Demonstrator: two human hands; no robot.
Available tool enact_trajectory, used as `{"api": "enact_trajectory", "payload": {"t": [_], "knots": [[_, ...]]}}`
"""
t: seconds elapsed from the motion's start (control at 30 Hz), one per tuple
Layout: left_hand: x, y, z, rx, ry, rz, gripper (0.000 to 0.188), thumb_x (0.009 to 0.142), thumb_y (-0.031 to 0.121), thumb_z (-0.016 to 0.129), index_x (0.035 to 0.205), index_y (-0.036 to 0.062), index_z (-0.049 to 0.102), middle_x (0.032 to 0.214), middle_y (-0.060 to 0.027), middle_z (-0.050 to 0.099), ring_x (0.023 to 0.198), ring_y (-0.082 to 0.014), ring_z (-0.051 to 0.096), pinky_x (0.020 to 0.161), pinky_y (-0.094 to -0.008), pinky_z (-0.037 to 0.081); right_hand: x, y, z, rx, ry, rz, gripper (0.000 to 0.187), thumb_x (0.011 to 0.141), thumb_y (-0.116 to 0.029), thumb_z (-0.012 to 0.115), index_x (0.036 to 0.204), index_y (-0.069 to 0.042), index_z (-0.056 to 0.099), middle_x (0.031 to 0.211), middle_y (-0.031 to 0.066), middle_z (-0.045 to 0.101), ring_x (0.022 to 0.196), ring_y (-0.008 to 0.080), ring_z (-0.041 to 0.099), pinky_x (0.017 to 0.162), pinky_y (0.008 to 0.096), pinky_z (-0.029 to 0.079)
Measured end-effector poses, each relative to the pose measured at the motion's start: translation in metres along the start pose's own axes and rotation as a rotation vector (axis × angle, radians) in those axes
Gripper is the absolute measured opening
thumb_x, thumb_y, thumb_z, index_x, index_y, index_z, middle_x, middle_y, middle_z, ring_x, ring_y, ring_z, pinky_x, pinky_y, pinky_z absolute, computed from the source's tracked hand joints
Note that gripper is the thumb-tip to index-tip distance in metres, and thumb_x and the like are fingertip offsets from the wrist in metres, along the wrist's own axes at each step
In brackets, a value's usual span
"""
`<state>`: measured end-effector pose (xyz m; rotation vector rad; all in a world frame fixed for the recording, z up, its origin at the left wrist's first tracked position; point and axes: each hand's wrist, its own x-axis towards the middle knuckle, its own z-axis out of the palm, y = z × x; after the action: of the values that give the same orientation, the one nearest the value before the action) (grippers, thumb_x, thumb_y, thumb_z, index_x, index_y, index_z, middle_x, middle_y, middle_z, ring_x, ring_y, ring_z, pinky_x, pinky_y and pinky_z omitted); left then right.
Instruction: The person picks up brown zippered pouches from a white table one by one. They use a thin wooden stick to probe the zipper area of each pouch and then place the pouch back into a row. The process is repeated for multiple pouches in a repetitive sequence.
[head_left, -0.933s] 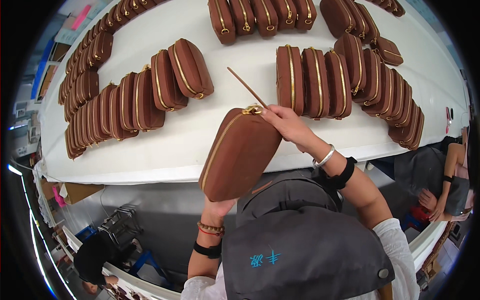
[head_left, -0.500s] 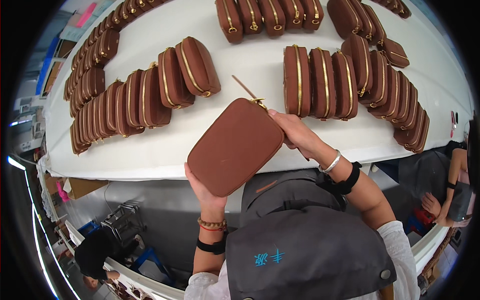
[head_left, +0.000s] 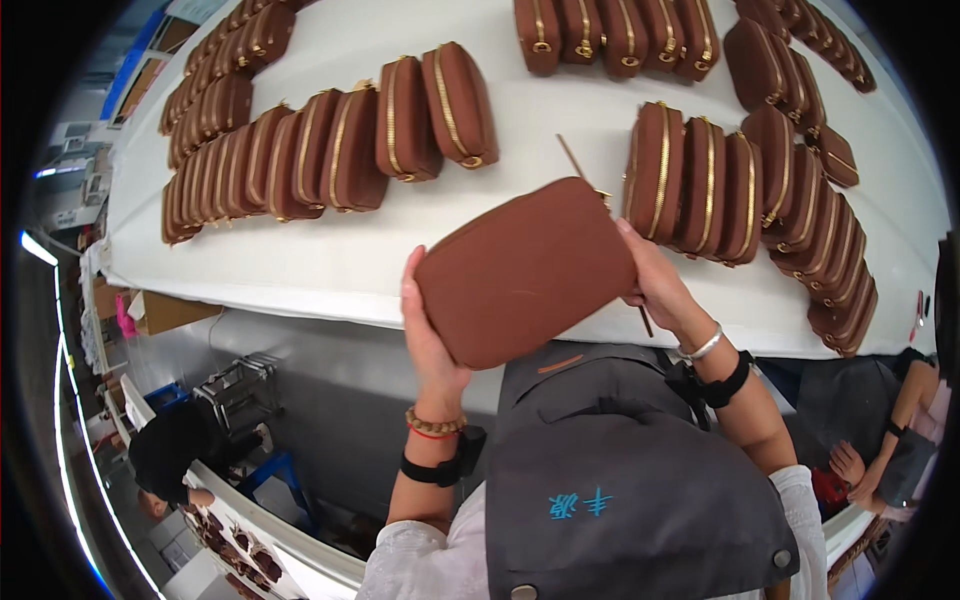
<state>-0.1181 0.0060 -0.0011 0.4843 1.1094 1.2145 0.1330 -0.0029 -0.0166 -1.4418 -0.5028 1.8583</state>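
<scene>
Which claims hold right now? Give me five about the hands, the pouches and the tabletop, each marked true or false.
1. The left hand and right hand both hold the brown zip pouch. True.
2. The silver bangle is worn on the left. False: it is worn on the right.
3. The beaded bracelet is worn on the left. True.
4. The gold-zipped pouches all stand left of the held one. False: some stand to its right.
5. The tabletop is black. False: it is white.
</scene>
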Motion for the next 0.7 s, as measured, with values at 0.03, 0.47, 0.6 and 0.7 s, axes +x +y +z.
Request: {"api": "enact_trajectory", "payload": {"t": [0.03, 0.47, 0.6, 0.7], "knots": [[0.004, -0.002, -0.005, -0.005, 0.008, -0.030, 0.053, 0.102, 0.043, 0.035, 0.143, 0.0105, 0.036, 0.137, -0.0097, 0.047, 0.125, -0.0223, 0.048, 0.102, -0.0385, 0.043, -0.001, 0.000, -0.001, -0.015, -0.002, 0.005, 0.049, 0.101, -0.051, 0.035, 0.089, -0.009, 0.058, 0.060, -0.0078, 0.036, 0.047, 0.0040, 0.022, 0.041, 0.0216, 0.018], [0.013, -0.003, -0.013, 0.022, 0.124, -0.178, 0.046, 0.101, 0.041, 0.039, 0.126, 0.0048, 0.050, 0.122, -0.0072, 0.058, 0.110, -0.0171, 0.057, 0.092, -0.0315, 0.047, -0.004, 0.002, 0.005, -0.094, -0.105, -0.040, 0.057, 0.090, -0.048, 0.060, 0.115, 0.003, 0.054, 0.076, -0.0042, 0.046, 0.048, 0.0001, 0.030, 0.039, 0.0171, 0.023], [0.013, 0.003, -0.013, 0.016, 0.072, -0.197, 0.045, 0.100, 0.039, 0.043, 0.129, 0.0059, 0.049, 0.121, -0.0083, 0.057, 0.110, -0.0166, 0.056, 0.092, -0.0304, 0.047, -0.002, 0.004, 0.005, -0.045, -0.120, -0.015, 0.053, 0.090, -0.048, 0.060, 0.113, 0.001, 0.054, 0.081, -0.0031, 0.047, 0.049, 0.0001, 0.028, 0.040, 0.0163, 0.023], [0.012, 0.005, -0.011, 0.088, 0.010, -0.139, 0.047, 0.096, 0.031, 0.053, 0.135, 0.0057, 0.043, 0.125, -0.0096, 0.054, 0.115, -0.0184, 0.053, 0.094, -0.0320, 0.046, -0.001, 0.007, 0.000, -0.038, -0.155, -0.027, 0.058, 0.089, -0.045, 0.061, 0.122, 0.002, 0.051, 0.084, -0.0032, 0.047, 0.053, 0.0001, 0.030, 0.042, 0.0163, 0.024]]}}
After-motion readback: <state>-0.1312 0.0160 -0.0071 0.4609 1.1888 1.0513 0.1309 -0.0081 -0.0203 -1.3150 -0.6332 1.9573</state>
